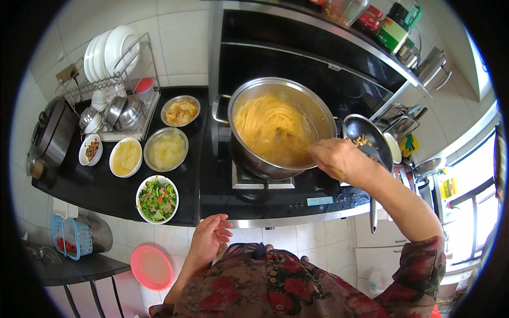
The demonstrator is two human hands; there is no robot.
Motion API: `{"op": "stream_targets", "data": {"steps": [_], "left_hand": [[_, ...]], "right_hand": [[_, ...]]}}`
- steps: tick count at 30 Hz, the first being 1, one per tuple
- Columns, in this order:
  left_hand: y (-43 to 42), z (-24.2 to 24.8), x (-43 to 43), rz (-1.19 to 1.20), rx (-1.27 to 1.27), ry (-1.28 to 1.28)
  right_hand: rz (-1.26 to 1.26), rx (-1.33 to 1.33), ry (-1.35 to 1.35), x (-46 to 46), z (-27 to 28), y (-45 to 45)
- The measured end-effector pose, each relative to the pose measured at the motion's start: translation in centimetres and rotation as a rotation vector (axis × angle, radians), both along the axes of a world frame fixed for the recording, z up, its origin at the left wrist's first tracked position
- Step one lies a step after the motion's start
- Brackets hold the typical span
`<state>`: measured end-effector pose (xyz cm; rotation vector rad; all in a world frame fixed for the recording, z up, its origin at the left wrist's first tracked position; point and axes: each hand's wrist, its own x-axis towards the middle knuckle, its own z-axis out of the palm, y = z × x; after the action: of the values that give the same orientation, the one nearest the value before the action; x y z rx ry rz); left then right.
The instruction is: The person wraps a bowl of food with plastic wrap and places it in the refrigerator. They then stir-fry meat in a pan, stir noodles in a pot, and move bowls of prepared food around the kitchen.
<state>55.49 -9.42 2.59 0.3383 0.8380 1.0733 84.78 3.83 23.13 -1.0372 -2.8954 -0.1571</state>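
A large steel pot (282,127) on the stove holds yellow noodles (270,115) in cloudy liquid. My right hand (338,159) is at the pot's right front rim, closed around the handle of a wooden utensil (284,135) whose far end dips among the noodles. My left hand (212,234) hangs just off the counter's front edge, fingers loosely curled and apart, holding nothing. The nearest dish to it is a white bowl of chopped greens (158,199) with red bits. Behind that bowl stand a steel bowl of pale green pieces (167,149) and a white bowl of yellowish food (125,158).
Right of the pot sits a wok (368,139) with browned food and a spatula, its handle (373,216) reaching past the counter edge. At left are a dish rack (147,123), a dark cooker (55,131) and more food bowls. A pink basin (152,267) stands on the floor.
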Motion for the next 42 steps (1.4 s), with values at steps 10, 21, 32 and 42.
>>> {"op": "stream_targets", "data": {"steps": [10,21,32,42], "left_hand": [[-1.1,-0.6,-0.8,0.094,-0.025,-0.019],[-1.4,0.1,-0.4,0.082,-0.026,-0.041],[-1.8,-0.4,-0.7,0.058,-0.037,-0.068],[-2.0,-0.4,-0.8,0.035,-0.032,-0.057]], "right_hand": [[-0.432,-0.25,0.513,3.7,11.1,-2.9],[-0.735,-0.516,1.126,9.5,2.8,4.5],[-0.758,-0.863,1.602,8.0,-4.6,1.4],[-0.778,-0.766,2.181,2.9,-9.2,-6.3]]}}
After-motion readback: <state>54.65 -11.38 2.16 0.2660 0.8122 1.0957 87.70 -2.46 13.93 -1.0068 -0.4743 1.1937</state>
